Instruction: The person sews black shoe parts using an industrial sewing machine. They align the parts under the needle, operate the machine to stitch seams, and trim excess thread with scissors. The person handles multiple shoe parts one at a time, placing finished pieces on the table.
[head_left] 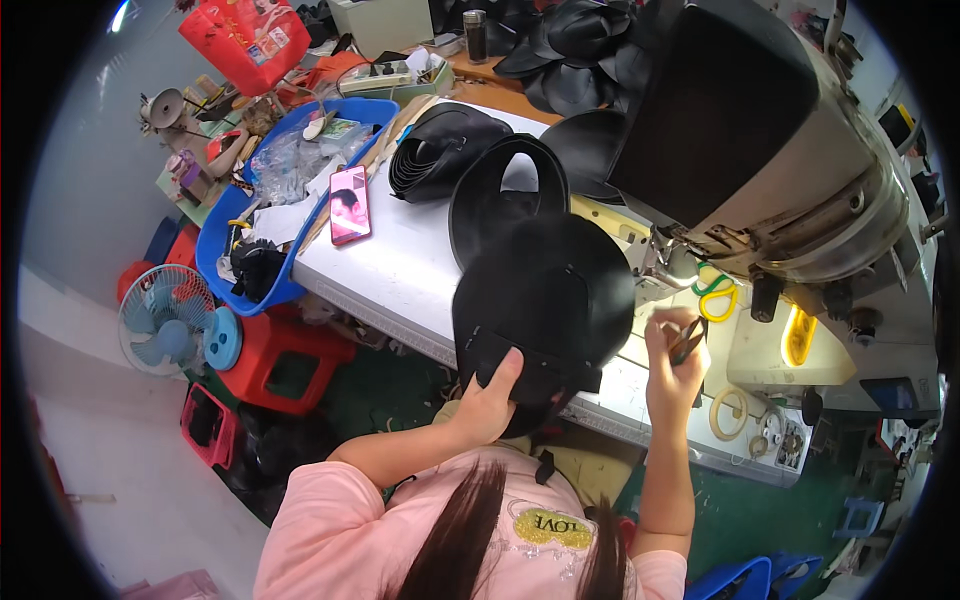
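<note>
Black on the held piece [545, 290], white on the counter [400, 270], blue on the tub [210, 245], red on the stool [262, 372].

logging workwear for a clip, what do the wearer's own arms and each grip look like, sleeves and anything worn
Both arms come out of loose, short, light-pink sleeves, leaving the forearms bare. The left grip and right grip are ungloved hands. No watch or bracelet shows on either wrist; nails are too small to judge.
</note>
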